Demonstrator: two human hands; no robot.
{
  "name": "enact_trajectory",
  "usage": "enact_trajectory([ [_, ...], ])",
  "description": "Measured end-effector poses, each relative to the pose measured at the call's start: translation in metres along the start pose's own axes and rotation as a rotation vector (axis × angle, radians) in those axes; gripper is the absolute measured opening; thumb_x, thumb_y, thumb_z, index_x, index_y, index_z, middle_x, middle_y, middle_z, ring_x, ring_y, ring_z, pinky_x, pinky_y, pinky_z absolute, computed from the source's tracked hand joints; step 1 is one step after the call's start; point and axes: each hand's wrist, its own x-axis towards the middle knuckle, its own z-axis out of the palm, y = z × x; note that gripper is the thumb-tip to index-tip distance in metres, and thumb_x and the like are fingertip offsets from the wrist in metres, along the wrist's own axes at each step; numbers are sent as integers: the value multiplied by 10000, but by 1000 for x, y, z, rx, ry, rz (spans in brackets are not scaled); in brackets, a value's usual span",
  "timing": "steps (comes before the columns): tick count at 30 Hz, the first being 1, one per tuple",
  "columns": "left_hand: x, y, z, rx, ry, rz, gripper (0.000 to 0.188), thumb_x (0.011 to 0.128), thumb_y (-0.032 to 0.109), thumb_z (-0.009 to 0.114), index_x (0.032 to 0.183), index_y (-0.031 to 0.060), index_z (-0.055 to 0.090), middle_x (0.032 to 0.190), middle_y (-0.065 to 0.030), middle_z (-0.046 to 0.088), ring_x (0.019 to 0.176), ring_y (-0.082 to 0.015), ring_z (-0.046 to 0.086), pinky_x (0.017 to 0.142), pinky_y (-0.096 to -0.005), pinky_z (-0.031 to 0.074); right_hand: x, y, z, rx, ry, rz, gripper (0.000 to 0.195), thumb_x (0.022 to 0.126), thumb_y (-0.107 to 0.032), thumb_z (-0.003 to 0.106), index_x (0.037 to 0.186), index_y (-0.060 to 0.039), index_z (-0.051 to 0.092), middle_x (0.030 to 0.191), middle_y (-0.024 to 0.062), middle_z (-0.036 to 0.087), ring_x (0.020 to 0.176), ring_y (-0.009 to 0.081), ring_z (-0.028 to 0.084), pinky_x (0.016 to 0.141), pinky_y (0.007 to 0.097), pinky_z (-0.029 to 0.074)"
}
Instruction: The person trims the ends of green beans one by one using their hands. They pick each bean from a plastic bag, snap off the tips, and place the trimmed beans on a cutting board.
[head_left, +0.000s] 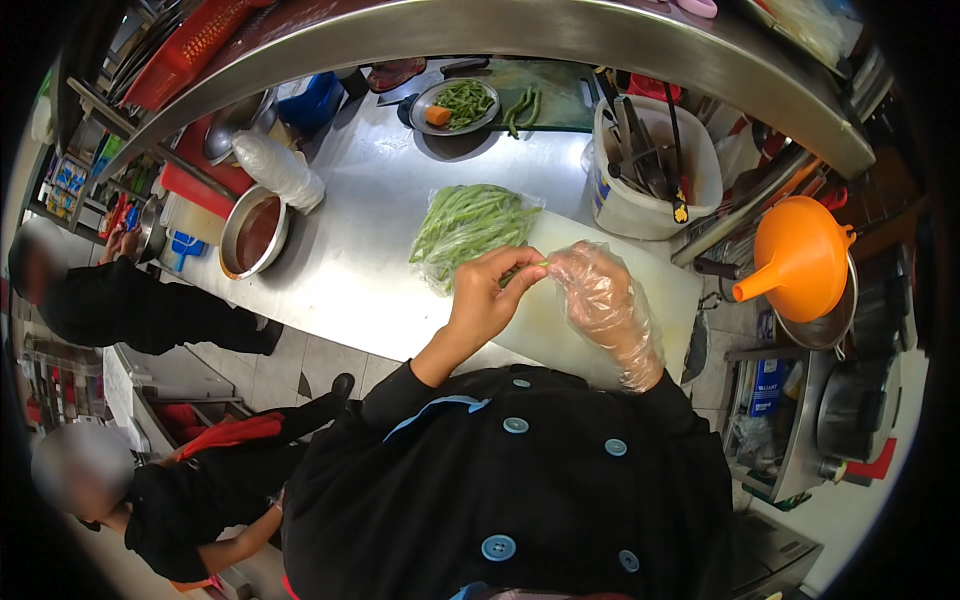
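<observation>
My bare left hand (487, 289) pinches a green bean (544, 264) between thumb and fingertips. Its other end meets the fingers of my right hand (600, 296), which wears a clear plastic glove and is closed on the same bean. Most of the bean is hidden by the fingers. Just beyond my left hand, a clear plastic bag (431, 266) full of long green beans (480, 217) lies partly on a white cutting board (652, 277). Both hands are above this board.
Farther back, a metal plate (489, 120) holds cut beans and a carrot piece (437, 115); whole beans (534, 109) lie on a green board (564, 82). A utensil bucket (645, 210) stands right, a bowl of reddish-brown liquid (255, 229) left. Two people are at left. A steel shelf (480, 34) overhangs the table.
</observation>
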Motion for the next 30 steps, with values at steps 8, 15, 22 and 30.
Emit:
enact_trajectory([
  [8, 1, -9, 24, -557, 68, -244, 174, 881, 110, 590, 981, -33, 590, 808, -50, 619, 717, -109, 577, 679, -242, 475, -6, 0, 18, 32, 258, 82, 130, 741, 13, 630, 863, -31, 617, 738, 113, 579, 652, 299, 565, 576, 373, 448],
  [15, 22, -15, 25, -738, 242, -241, 175, 913, 156, 545, 1003, 6, 551, 884, -48, 599, 800, -110, 564, 738, -249, 450, -15, 7, 31, 34, 298, 136, 127, 741, -10, 654, 863, -36, 625, 744, 111, 591, 669, 305, 574, 601, 368, 457],
  [22, 59, -19, -22, -1167, 396, -155, 194, 937, 243, 499, 1020, 68, 488, 903, -37, 542, 776, -122, 532, 707, -258, 466, -60, 25, 26, 47, 181, 258, 57, 768, -36, 650, 821, -23, 633, 724, 107, 598, 666, 286, 574, 632, 345, 464],
  [30, 66, -15, -22, -1261, 298, -215, 193, 942, 270, 488, 1044, 108, 465, 874, -20, 526, 717, -92, 486, 607, -227, 416, -65, 37, 20, 1079, 201, 623, 120, 857, -2, 575, 960, 48, 611, 820, 71, 623, 789, 171, 634, 727, 268, 518],
])
